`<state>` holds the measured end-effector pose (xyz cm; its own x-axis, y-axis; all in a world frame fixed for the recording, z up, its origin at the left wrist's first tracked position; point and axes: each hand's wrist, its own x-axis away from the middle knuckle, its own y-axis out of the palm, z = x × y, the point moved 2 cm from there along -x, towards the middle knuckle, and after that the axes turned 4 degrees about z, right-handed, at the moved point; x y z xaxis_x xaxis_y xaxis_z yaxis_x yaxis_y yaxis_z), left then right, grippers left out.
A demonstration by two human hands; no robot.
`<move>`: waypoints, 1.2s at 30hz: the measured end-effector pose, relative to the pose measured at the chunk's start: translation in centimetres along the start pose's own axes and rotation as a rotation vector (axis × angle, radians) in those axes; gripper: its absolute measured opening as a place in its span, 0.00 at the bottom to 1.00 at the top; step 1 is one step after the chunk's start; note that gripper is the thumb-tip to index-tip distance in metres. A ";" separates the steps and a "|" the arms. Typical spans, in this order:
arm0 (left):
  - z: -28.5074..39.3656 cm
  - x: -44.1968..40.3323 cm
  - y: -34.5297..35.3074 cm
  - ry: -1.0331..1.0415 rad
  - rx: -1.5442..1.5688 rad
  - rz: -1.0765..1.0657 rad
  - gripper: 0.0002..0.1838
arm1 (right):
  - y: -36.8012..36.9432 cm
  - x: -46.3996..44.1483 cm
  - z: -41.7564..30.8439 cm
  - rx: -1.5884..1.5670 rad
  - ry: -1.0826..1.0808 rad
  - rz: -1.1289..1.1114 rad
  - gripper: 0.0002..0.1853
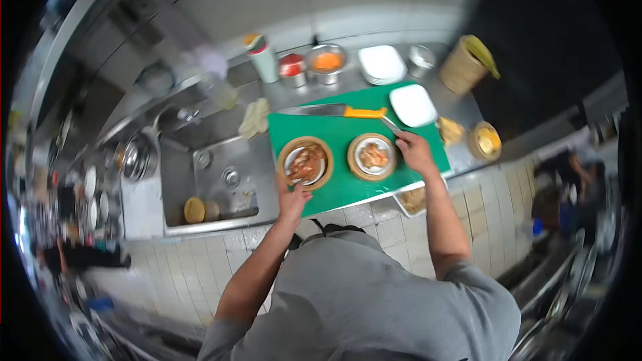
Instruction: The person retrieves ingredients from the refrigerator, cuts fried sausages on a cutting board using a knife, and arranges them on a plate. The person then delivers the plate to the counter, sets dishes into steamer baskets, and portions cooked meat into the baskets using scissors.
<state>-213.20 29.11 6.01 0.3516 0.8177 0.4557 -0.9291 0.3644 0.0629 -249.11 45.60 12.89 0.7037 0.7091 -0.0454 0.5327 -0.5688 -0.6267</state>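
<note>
On the green cutting board (334,195) sit two round bamboo steamers. The left bamboo steamer (326,178) holds a dish of reddish-brown meat pieces (305,163); my left hand (292,203) grips its near left rim, fingers along the outside. In the smaller right bamboo steamer (352,167) is a white dish with paler orange-brown pieces (373,155). My right hand (416,153), just right of it, is closed round a slim metal utensil (390,124) whose exact kind I cannot make out. Behind the steamers lies a large knife with a yellow handle (364,113).
A square white plate (413,105) rests on the board's far right corner. Behind stand stacked white plates (382,65), a bowl of orange food (328,61), a red-topped can (292,67) and a bottle (263,61). A sink (214,190) is left; tall container (461,70) right.
</note>
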 end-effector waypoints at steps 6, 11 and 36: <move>-3.6 -3.7 0.1 0.247 -0.095 0.360 0.38 | 3.4 -4.6 2.3 -0.033 -0.423 -0.551 0.22; -3.1 2.3 -2.4 0.382 -0.265 0.517 0.37 | 4.3 -4.7 3.0 -0.086 -0.003 -0.828 0.24; -1.6 16.8 -7.5 0.061 -0.175 -0.308 0.39 | -17.7 36.4 -1.2 0.155 0.441 0.196 0.16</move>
<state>-200.14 40.83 11.75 0.6229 0.6811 0.3849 -0.7468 0.6642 0.0331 -232.33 81.00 23.27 0.9328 0.3327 0.1383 0.3183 -0.5813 -0.7489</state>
